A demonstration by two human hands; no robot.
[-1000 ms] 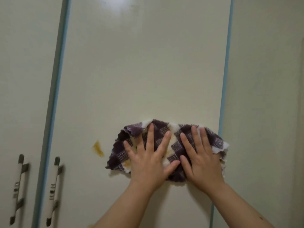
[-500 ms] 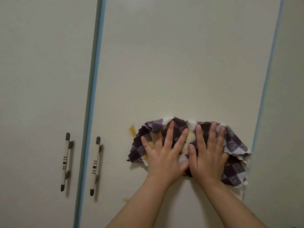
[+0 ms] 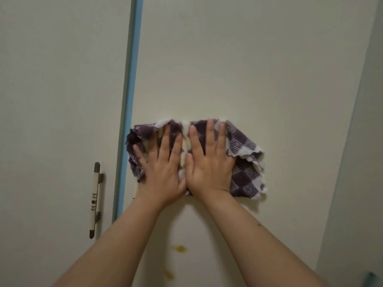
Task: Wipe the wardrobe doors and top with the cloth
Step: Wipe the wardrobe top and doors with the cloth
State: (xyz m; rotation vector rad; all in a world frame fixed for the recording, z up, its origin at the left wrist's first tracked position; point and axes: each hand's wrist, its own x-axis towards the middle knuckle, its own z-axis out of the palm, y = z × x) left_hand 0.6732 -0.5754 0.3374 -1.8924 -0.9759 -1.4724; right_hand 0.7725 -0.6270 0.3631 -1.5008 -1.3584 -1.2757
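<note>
While flat on door [image 3: 238, 69], left hand [image 3: 163, 172], right hand [image 3: 209, 168] press cloth [image 3: 244, 154].

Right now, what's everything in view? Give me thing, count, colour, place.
doors: two, cream, filling the view; the cloth is on the right one.
strip: one, blue, vertical between the doors.
handle: one, cream with dark ends, left door by the strip.
cloth: one, purple and white check, bunched flat on the right door.
stains: two, yellow, right door below the cloth.
wall: one, pale, far right.
left hand: flat on the cloth, fingers spread.
right hand: flat on the cloth beside it.
</note>
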